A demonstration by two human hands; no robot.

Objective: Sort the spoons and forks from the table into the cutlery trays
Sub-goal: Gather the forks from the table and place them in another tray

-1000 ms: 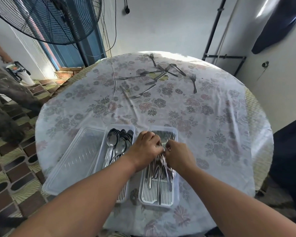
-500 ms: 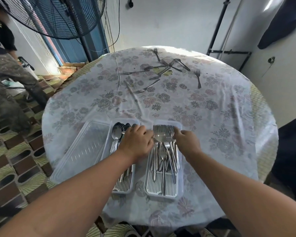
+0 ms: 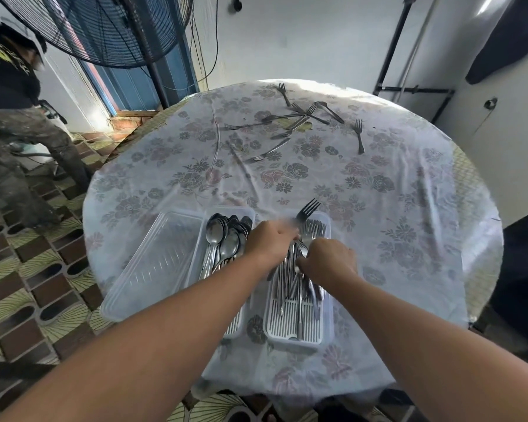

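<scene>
Both hands work over the fork tray [image 3: 299, 336]: left hand [image 3: 269, 242] grips a fork [image 3: 307, 210] with tines pointing away; right hand [image 3: 328, 260] pinches forks lying lengthwise beneath.

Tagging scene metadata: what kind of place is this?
Probably a home or small eatery dining area, semi-outdoor: a round table under a floral plastic cloth, a big pedestal fan, patterned floor tiles.

I stand in what looks like a plain eatery back room: a round table under a pale floral plastic cloth [image 3: 363, 193], a big black pedestal fan [image 3: 104, 28], patterned brown-and-cream floor tiles [image 3: 28, 284], bare white walls [image 3: 302, 35].
</scene>
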